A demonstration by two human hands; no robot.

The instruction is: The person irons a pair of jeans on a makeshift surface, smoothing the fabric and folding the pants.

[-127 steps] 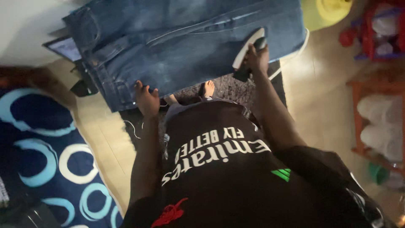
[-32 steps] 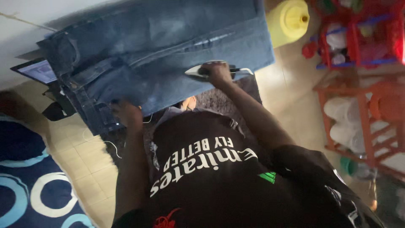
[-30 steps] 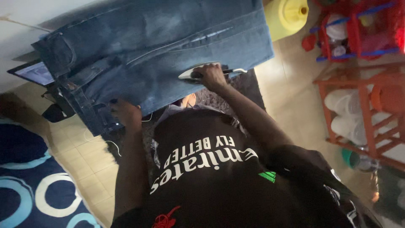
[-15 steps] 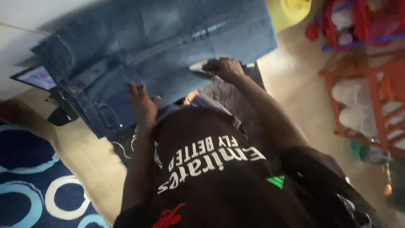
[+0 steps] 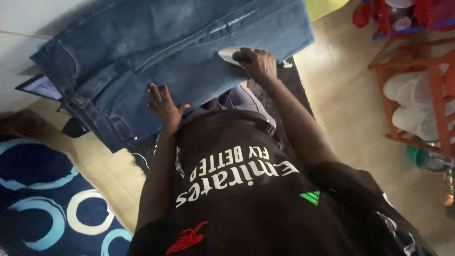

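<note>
1. Head view, the hands: the right hand (image 5: 258, 64) is closed tight around the handle of an iron (image 5: 233, 55); the iron sits flat on a pair of blue jeans (image 5: 180, 52), near the edge closest to the person; the left hand (image 5: 163, 105) is flat with its fingers spread out, pressing on the jeans near the same edge; it grips nothing.

2. Head view, the jeans: they lie spread out in front of the person, with the waist and pockets to the left; part of the cloth hangs over the near edge.

3. Head view, things around: a blue rug with pale rings (image 5: 52, 199) lies on the tiled floor (image 5: 346, 114) at the left; a red rack with pale dishes (image 5: 417, 109) stands at the right; a dark flat thing (image 5: 40, 87) pokes out from under the jeans at the left.

4. What could go wrong: the iron is hot and the left hand is near it, so a quick slide that way could burn the fingers; if the iron rests in 1 spot too long, the cloth could scorch; the picture is dim, so I cannot tell where the cord runs.
</note>
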